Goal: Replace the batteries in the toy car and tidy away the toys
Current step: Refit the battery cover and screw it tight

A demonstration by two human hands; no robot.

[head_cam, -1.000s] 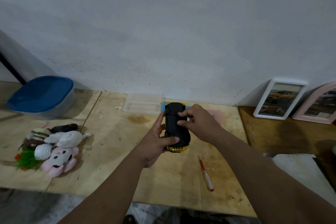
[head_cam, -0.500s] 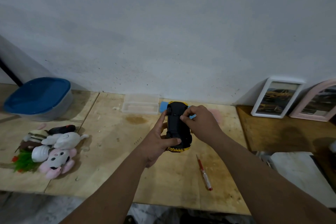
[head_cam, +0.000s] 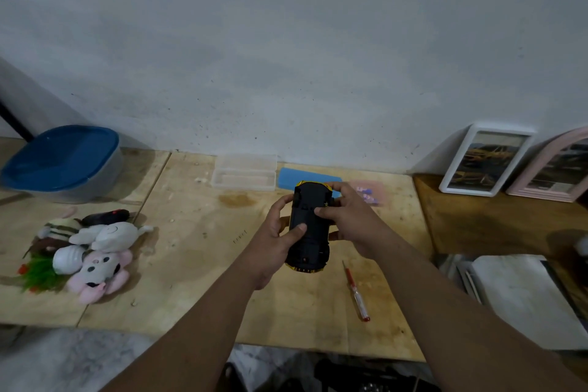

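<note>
In the head view, the toy car (head_cam: 309,229) is held belly-up above the wooden surface (head_cam: 191,232), likely so its black underside, where a battery cover would sit, faces the person. The left hand (head_cam: 276,240) cradles it, thumb across the chassis; the right hand (head_cam: 346,216) grips the far side, fingers (head_cam: 321,211) pressing the underside. A screwdriver (head_cam: 356,291) lies just beside, within reach; plush toys (head_cam: 82,248) wait near the blue-lidded tub (head_cam: 60,162).

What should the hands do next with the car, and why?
Probably pick up the screwdriver with the right hand. The car is held underside up in both hands, left hand gripping its side, and the black base looks closed, so the battery cover likely needs unscrewing.
</note>
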